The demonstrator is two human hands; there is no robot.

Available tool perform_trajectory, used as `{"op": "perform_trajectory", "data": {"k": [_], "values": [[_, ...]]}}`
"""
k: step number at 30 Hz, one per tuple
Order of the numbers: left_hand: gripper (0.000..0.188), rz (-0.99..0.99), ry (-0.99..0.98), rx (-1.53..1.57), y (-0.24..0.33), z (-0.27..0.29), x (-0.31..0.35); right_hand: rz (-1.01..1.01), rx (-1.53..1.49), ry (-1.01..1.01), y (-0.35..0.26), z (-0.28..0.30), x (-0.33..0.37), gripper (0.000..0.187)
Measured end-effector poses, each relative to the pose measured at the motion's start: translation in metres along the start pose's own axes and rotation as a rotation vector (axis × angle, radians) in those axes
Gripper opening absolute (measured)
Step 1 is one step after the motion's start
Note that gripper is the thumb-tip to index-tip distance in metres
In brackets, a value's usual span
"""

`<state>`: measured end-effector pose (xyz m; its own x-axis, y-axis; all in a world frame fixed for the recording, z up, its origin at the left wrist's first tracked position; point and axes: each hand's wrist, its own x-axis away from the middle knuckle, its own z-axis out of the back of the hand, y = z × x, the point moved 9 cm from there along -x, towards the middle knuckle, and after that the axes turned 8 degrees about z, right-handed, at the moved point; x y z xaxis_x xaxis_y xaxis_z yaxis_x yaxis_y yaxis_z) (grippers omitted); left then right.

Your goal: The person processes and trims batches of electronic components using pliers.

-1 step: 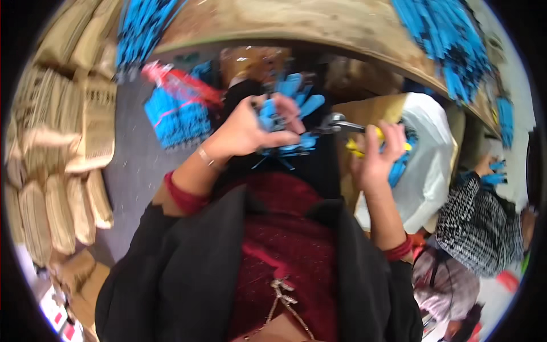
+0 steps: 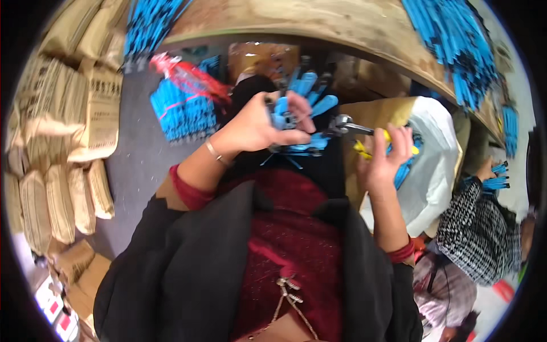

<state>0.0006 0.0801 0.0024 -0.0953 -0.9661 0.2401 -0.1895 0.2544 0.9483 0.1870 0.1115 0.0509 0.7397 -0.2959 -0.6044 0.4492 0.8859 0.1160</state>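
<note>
My left hand [image 2: 262,126] is closed around a small bunch of flat blue strips with black ends [image 2: 307,85], which fan out above the fingers. In my right hand [image 2: 388,155] is a metal hand tool [image 2: 342,122], seemingly pliers, with yellow grips. Its dark metal head points left, close to the bunch; whether it touches a strip cannot be made out. More blue strips with thin tails lie below my left hand, over my dark-clothed lap. Just right of my right hand, a white-lined sack [image 2: 430,165] stands open with blue strips inside.
A wooden tabletop [image 2: 296,20] runs across the far side, bearing blue bundles [image 2: 453,48] at both ends. Left of my arm are a tied blue stack [image 2: 185,114] with red plastic film and brown paper packages [image 2: 97,119]. A person in a checked sleeve [image 2: 478,228] sits at right.
The whole view has shifted slightly, so everything sits a little farther right. Both hands keep their grips, and the tool stays beside the blue strips.
</note>
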Motion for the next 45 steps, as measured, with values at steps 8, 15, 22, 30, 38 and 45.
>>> {"op": "perform_trajectory", "data": {"k": [8,15,22,30,38,45], "values": [[0.036,-0.062,0.034,-0.034,0.007,0.016,-0.004,0.292,0.034,0.075,-0.014,-0.013,-0.026,0.038],[0.036,-0.065,0.005,-0.147,0.008,0.005,-0.009,0.423,0.018,0.070,-0.021,-0.015,-0.035,0.038],[0.036,-0.159,0.201,-0.252,0.014,0.020,-0.006,0.041,-0.175,0.052,-0.036,-0.032,-0.024,0.042],[0.035,-0.153,0.101,-0.292,0.013,0.027,-0.005,0.052,-0.454,-0.307,-0.021,-0.014,-0.058,0.047],[0.041,-0.043,-0.255,-0.346,0.005,-0.014,-0.008,-0.585,-1.583,-1.613,-0.040,-0.075,0.045,0.062],[0.034,-0.149,-0.045,-0.366,0.012,0.013,-0.004,-0.023,-0.889,-0.543,-0.009,-0.042,-0.045,0.041]]}}
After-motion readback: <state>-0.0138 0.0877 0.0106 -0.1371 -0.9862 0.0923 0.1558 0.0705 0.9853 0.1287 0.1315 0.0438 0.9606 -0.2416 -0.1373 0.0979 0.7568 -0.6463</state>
